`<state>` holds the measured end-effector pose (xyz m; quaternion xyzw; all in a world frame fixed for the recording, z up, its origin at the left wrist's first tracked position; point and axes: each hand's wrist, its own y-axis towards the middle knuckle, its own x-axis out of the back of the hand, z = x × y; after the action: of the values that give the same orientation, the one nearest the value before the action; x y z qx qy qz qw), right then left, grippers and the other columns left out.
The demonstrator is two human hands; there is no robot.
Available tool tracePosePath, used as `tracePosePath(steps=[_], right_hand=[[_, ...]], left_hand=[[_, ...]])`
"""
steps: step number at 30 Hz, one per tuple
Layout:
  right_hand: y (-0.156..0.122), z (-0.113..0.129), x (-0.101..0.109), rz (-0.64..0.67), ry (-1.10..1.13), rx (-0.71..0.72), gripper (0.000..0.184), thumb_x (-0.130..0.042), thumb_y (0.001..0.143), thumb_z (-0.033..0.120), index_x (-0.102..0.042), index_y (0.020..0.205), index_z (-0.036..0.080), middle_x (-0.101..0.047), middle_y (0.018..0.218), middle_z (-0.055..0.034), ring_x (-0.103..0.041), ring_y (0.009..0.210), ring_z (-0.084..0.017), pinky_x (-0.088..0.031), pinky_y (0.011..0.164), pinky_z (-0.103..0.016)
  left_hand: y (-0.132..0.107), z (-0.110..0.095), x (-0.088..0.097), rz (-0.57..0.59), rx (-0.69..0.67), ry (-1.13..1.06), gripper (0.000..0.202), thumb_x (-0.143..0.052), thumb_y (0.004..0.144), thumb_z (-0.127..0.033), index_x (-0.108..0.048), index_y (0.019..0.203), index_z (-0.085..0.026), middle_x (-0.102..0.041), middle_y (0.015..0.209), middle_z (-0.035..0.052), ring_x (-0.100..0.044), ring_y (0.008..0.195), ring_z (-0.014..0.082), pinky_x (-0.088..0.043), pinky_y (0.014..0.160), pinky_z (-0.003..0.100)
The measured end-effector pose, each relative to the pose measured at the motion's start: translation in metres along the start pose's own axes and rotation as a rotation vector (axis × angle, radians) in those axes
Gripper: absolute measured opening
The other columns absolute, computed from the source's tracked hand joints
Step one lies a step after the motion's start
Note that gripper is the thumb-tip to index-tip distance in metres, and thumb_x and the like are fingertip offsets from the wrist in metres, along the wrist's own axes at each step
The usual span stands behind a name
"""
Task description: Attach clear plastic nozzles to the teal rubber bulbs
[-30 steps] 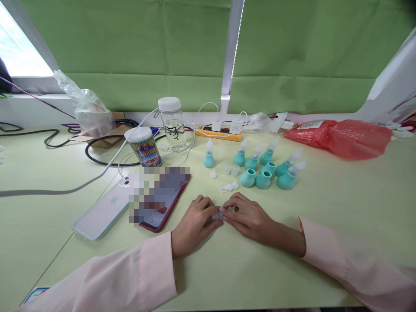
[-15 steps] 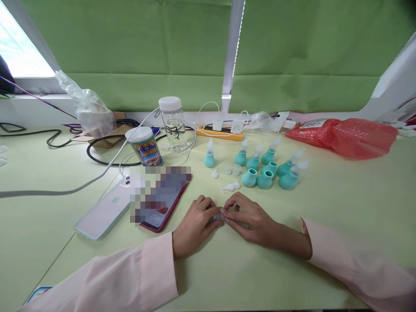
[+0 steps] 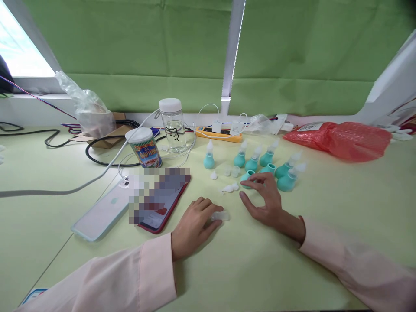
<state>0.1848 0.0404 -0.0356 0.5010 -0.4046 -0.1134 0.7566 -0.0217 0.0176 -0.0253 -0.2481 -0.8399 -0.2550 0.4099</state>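
Note:
My left hand (image 3: pixel 196 224) rests on the table, its thumb and fingers closed on a small clear plastic piece (image 3: pixel 223 215). Thumb and fingers apart, my right hand (image 3: pixel 267 203) hovers beside an open-topped turquoise bulb (image 3: pixel 247 177), holding nothing I can see; whether it touches the bulb I cannot tell. Part of another open bulb (image 3: pixel 269 168) shows behind that hand. Small white soft tips (image 3: pixel 230 187) lie just left of its fingertips. Farther back stand several turquoise bulbs with clear nozzles (image 3: pixel 240 158), and small clear cups (image 3: pixel 235 171) sit in front of them.
To the left lie a phone with a red edge (image 3: pixel 172 203) and a pale-cased phone (image 3: pixel 104 212). A printed can (image 3: pixel 147 151) and a lidded water bottle (image 3: pixel 173 130) stand behind. Along the wall are an orange power strip (image 3: pixel 224 137) and a red plastic bag (image 3: pixel 354 141).
My right hand has let go of the clear piece and moved right and away from me, its fingers spreading. My left hand stays in place, still holding the piece.

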Motion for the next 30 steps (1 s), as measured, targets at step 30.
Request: tracePosePath(steps=[30], right_hand=[[-0.006,0.004,0.002,0.199,0.211,0.125,0.058,-0.058,0.073,0.025,-0.022,0.118,0.026,-0.056,0.101,-0.0074,-0.056,0.089,-0.022,-0.043,0.074,-0.038]], left_hand=[[-0.007,-0.004,-0.002,-0.204,-0.066,-0.041,0.031,-0.036,0.085,-0.012,-0.047,0.112,-0.023,-0.049,0.103,0.0074,-0.041,0.092,0.0187,-0.037,0.081,0.034]])
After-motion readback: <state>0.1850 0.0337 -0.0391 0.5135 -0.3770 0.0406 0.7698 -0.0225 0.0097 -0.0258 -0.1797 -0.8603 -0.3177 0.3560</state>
